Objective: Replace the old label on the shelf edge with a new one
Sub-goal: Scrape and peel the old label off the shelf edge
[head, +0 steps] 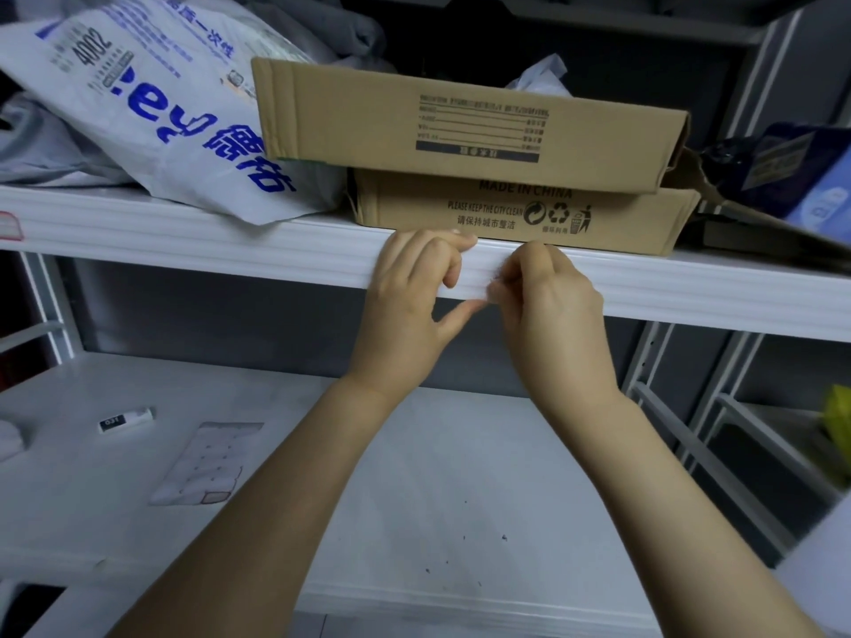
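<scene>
Both hands are up at the white shelf edge (230, 250), below the cardboard boxes. My left hand (414, 287) rests on the edge with curled fingers, its fingertips over the top lip and its thumb under the edge. My right hand (548, 306) pinches a small pale label (493, 290) against the front of the edge; motion blur hides most of the label. A sheet of labels (202, 462) lies on the lower shelf at the left. Another label with a red border (9, 225) sticks to the shelf edge at the far left.
Two flat cardboard boxes (460, 126) are stacked on the upper shelf above my hands, with a white and blue printed bag (152, 108) to their left and dark packages (792, 172) to their right. A small white tube (125, 420) lies on the lower shelf (414, 476).
</scene>
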